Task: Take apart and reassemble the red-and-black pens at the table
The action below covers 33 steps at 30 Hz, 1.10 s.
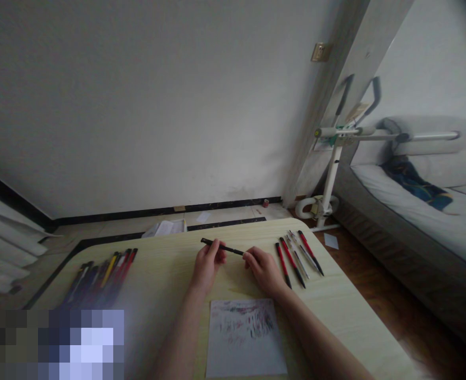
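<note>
Both hands hold one thin black pen (pixel 228 247) level above the pale wooden table (pixel 165 274). My left hand (pixel 208 262) is closed around the pen's left part. My right hand (pixel 261 267) pinches its right end with the fingertips. Below the hands lies a white sheet (pixel 246 336) covered in red and black scribbles. Several red, black and white pens (pixel 299 256) lie in a row just right of my right hand. A bigger bunch of dark, red and yellow pens (pixel 103 273) lies at the table's left.
A blurred patch (pixel 58 343) covers the near left corner of the table. Beyond the table, papers (pixel 165 227) lie on the floor by the wall. A white exercise machine (pixel 330 179) and a grey bed (pixel 418 211) stand to the right.
</note>
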Tool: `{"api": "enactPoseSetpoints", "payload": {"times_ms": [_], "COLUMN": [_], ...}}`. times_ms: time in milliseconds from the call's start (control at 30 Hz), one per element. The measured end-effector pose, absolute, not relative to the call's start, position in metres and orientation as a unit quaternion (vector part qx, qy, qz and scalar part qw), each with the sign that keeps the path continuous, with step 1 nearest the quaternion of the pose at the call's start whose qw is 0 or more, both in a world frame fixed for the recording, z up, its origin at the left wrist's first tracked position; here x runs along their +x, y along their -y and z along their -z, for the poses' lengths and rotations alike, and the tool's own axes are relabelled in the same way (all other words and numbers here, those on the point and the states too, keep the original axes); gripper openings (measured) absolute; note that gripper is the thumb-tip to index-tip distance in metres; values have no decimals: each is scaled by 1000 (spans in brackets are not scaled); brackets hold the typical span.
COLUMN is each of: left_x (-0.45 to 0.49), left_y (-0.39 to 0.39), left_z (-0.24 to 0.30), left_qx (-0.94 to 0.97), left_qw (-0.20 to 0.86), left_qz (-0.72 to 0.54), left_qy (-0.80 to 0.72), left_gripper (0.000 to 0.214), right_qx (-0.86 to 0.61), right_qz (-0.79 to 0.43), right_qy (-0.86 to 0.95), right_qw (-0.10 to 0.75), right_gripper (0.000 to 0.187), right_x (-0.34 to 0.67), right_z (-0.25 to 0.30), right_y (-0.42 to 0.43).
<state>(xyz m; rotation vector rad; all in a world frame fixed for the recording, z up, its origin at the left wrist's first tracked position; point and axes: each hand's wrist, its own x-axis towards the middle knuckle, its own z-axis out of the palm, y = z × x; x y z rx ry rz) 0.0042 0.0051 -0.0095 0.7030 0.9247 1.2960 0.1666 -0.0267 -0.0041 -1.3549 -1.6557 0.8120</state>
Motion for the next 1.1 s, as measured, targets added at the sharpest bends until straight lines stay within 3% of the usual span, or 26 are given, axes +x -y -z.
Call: {"api": "enactPoseSetpoints", "payload": {"times_ms": [400,1100], "left_x": [4,6], "left_y": [-6,-1], "left_z": [9,12], "left_qx": [292,318], "left_qw": [648,624], "left_qz": [-575,-577], "left_qy": [-405,-420], "left_gripper": [33,33], "right_qx": [-527,-532], "right_qz": [-342,-348], "right_qy": [631,637], "right_qw": [454,436], "right_gripper": [13,21], "right_x": [165,166], "right_z": [15,11], "right_y": [25,27]}}
